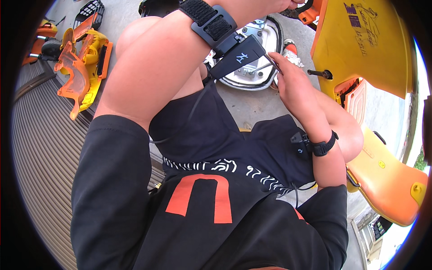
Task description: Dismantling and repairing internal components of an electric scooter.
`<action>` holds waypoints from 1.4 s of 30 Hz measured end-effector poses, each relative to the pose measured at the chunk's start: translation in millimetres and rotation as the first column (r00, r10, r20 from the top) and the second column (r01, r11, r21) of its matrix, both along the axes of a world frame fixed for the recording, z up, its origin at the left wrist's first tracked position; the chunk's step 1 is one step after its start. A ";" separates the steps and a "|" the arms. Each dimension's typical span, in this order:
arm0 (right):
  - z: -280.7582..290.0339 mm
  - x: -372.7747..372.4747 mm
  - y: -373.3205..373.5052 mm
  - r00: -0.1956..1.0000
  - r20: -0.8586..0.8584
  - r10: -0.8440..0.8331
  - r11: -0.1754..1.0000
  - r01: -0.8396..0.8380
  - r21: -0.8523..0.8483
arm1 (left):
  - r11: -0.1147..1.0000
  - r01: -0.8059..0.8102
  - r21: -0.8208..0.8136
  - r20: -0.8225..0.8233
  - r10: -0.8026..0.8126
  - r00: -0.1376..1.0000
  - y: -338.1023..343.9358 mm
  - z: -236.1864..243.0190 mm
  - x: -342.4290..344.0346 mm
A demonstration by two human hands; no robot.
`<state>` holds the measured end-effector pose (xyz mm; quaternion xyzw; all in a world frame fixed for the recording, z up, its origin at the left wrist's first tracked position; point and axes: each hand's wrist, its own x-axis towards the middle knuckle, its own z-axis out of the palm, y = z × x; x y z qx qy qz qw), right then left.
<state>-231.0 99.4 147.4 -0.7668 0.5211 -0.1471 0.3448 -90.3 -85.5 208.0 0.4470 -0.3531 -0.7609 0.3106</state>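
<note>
- A grey ribbed metal sheet (42,148) lies well to the left of the white oval piece (273,39) and nearer the person.
- Yellow and orange plastic parts (85,67) are heaped left of the oval piece, well apart from it.
- A black box on a strap (238,57), worn on the left wrist, hides part of the oval piece.
- The oval piece itself lies on the concrete floor beyond the person's lap, metal plates on its face.
- A thin metal tool (273,62) slants at the oval piece's right side.
- The left hand (280,4) is beyond the oval piece, cut off by the upper edge; I cannot tell how its fingers stand.
- The right hand (290,78), just right of the oval piece, has its fingers clamped on the tool.
- A big yellow panel (369,54) stands farther right of the oval piece.
</note>
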 end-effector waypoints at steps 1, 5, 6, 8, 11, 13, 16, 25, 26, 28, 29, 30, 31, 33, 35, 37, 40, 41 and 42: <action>0.5 -0.2 -1.3 1.000 -0.009 0.007 1.000 -0.007 0.013 | 1.000 0.008 0.006 -0.001 -0.008 1.000 -0.7 0.0 0.3; 1.0 -0.1 -3.1 0.982 -0.142 0.124 0.961 -0.154 -0.228 | 1.000 -0.015 0.012 -0.015 0.015 1.000 -1.4 -0.8 -1.0; 0.7 0.0 -2.5 0.978 -0.178 0.110 0.934 -0.163 -0.318 | 1.000 -0.018 0.014 -0.015 0.018 1.000 -1.4 -0.8 -1.3; -0.5 0.4 0.3 0.962 -0.270 0.029 0.884 -0.151 -0.443 | 1.000 -0.023 0.019 -0.016 0.023 1.000 -1.3 -0.8 -1.4; -3.8 0.6 1.3 0.944 -0.322 -0.065 0.880 -0.098 -0.465 | 0.999 -0.038 0.007 -0.008 0.038 0.999 -0.6 -0.8 -1.9; -5.4 0.5 0.8 0.990 -0.141 -0.004 0.966 -0.033 -0.257 | 1.000 -0.018 0.003 -0.001 0.018 1.000 -1.2 0.0 -0.7; -4.9 1.8 0.8 0.999 -0.044 0.018 0.994 -0.023 -0.108 | 1.000 -0.006 -0.002 -0.006 0.005 1.000 -1.0 0.3 -0.1; 2.6 5.1 4.8 1.000 -0.014 -0.025 0.998 0.026 0.052 | 0.999 -0.043 -0.018 -0.025 0.043 0.999 -0.7 -8.0 3.4; 2.6 3.5 3.9 0.999 -0.037 0.004 0.999 -0.002 0.045 | 0.999 -0.046 -0.019 -0.002 0.046 0.999 -1.8 -8.8 3.8; 3.4 -0.3 3.5 0.998 -0.063 -0.012 0.994 0.019 0.109 | 0.999 -0.040 -0.017 0.030 0.041 0.999 -4.0 -10.2 4.3; 3.9 -1.8 3.4 0.995 -0.092 -0.026 0.986 0.040 0.160 | 0.999 -0.038 -0.018 0.047 0.039 0.998 -5.2 -11.1 5.0; 4.6 -3.2 3.6 0.995 -0.096 -0.039 0.986 0.054 0.159 | 0.999 -0.032 -0.020 0.054 0.033 0.998 -6.0 -12.3 6.0; 5.8 -4.3 4.1 0.992 -0.113 -0.054 0.983 0.073 0.170 | 0.999 -0.025 -0.021 0.060 0.026 0.998 -6.5 -14.0 7.4; 9.5 -6.0 5.2 0.987 -0.145 -0.073 0.981 0.097 0.166 | 1.000 -0.012 -0.026 0.079 0.014 0.997 -7.3 -18.0 10.8; 15.3 -7.5 5.7 0.981 -0.174 -0.086 0.985 0.110 0.135 | 0.999 0.002 -0.033 0.110 0.001 0.994 -8.0 -22.0 16.5; 22.9 -9.3 5.3 0.973 -0.192 -0.125 0.985 0.146 0.096 | 0.998 0.045 -0.039 0.153 -0.039 0.987 -7.3 -25.6 25.2; 37.4 -13.8 1.3 0.948 -0.205 -0.244 0.963 0.262 0.069 | 0.981 0.185 -0.064 0.376 -0.149 0.915 -3.8 -29.1 39.8; 42.8 -16.1 -0.5 0.935 -0.207 -0.288 0.952 0.303 0.045 | 0.967 0.245 -0.065 0.471 -0.186 0.862 -0.8 -30.6 44.3; 48.1 -18.5 -2.6 0.918 -0.212 -0.336 0.937 0.348 0.024 | 0.927 0.364 -0.089 0.569 -0.253 0.782 6.6 -34.7 49.1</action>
